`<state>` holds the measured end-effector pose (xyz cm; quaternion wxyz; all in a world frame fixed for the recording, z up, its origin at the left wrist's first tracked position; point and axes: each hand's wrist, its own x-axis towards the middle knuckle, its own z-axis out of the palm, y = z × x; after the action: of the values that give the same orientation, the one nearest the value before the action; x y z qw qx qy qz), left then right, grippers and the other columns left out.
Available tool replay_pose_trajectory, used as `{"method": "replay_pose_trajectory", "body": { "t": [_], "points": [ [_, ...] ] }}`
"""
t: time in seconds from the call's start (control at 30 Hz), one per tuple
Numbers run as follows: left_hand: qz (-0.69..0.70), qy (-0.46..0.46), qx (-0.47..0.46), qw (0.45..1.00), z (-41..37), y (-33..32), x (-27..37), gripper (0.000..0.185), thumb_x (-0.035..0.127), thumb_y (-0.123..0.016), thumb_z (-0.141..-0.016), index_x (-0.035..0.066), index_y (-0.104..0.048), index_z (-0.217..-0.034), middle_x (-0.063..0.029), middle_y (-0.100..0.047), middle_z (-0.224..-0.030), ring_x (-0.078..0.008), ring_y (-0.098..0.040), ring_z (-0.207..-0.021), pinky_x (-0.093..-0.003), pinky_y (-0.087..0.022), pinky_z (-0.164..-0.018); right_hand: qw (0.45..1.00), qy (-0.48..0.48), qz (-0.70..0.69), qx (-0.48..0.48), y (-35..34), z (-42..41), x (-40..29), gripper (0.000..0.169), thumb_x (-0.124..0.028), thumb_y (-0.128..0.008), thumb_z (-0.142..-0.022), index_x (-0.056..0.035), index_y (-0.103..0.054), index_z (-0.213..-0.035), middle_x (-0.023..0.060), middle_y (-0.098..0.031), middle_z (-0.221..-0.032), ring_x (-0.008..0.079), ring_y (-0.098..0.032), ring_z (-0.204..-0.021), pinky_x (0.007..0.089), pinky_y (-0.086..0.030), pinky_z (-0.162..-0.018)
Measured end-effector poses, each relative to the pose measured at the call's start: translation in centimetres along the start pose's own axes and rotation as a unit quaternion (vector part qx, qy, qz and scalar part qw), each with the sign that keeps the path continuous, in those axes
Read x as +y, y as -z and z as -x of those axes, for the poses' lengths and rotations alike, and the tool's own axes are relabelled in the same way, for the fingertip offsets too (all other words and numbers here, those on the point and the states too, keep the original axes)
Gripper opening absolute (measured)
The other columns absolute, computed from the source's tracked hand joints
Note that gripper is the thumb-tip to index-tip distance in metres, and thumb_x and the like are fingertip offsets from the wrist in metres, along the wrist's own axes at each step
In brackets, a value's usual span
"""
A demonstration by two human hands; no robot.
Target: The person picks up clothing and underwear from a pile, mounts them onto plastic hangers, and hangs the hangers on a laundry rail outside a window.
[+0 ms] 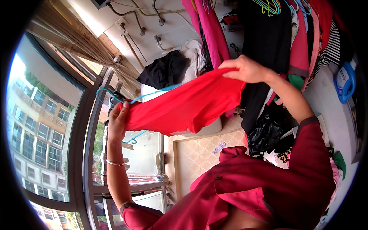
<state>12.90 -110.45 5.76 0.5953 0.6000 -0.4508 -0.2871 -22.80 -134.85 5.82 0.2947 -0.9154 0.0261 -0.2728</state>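
Observation:
A bright red garment (184,106) is stretched between my two hands. My left hand (117,118), a bangle on its wrist, pinches the garment's narrower end beside the hook of a light-blue clothes hanger (152,92). That hanger runs along the garment's upper edge, partly hidden by the cloth. At the wider end, my right hand (244,69) grips the red fabric between thumb and fingers.
Windows with a metal frame (93,143) stand at the left. Black cloth (164,69) and white cloth (194,59) lie heaped behind the garment. Clothes hang at upper right, near a blue detergent bottle (343,82). A black plastic bag (267,129) hangs below them.

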Motion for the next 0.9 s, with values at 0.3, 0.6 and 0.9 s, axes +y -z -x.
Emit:
{"method": "replay_pose_trajectory", "body": {
  "t": [0.3, 0.6, 0.9],
  "points": [
    [-0.029, 0.104, -0.192, 0.976, 0.7, -4.6, 0.9, 0.021, 0.023, -0.053, -0.089, 0.003, -0.058, -0.083, 0.0052, -0.055, -0.072, -0.0013, -0.045, -0.062, -0.0169, -0.038, -0.054, 0.986, -0.06, -0.14, 0.071, -0.5, -4.2, 3.1, 0.024, -0.01, -0.059, -0.08, 0.0021, -0.056, -0.1, 0.0071, -0.06, -0.085, 0.0095, -0.054, -0.079, 0.0228, -0.043, -0.075],
    [0.181, 0.191, -0.08, 0.961, 0.3, -6.4, 1.5, 0.022, 0.021, -0.052, -0.089, 0.001, -0.059, -0.097, -0.0044, -0.063, -0.086, -0.0104, -0.061, -0.073, -0.0219, -0.05, -0.065, 0.956, -0.169, -0.167, -0.172, -0.1, -2.7, -3.4, 0.033, -0.03, -0.05, -0.089, 0.0007, -0.06, -0.094, 0.0097, -0.061, -0.08, 0.0147, -0.059, -0.075, 0.0284, -0.046, -0.068],
    [0.188, 0.168, -0.04, 0.967, 2.0, -3.2, 2.6, 0.032, 0.019, -0.058, -0.085, -0.005, -0.053, -0.104, -0.0119, -0.062, -0.092, -0.017, -0.061, -0.081, -0.027, -0.051, -0.073, 0.993, -0.056, -0.032, -0.101, -1.4, -0.1, -4.2, 0.021, -0.015, -0.055, -0.083, 0.0022, -0.06, -0.094, 0.0087, -0.056, -0.063, 0.0112, -0.052, -0.057, 0.0269, -0.041, -0.054]
  ]
}}
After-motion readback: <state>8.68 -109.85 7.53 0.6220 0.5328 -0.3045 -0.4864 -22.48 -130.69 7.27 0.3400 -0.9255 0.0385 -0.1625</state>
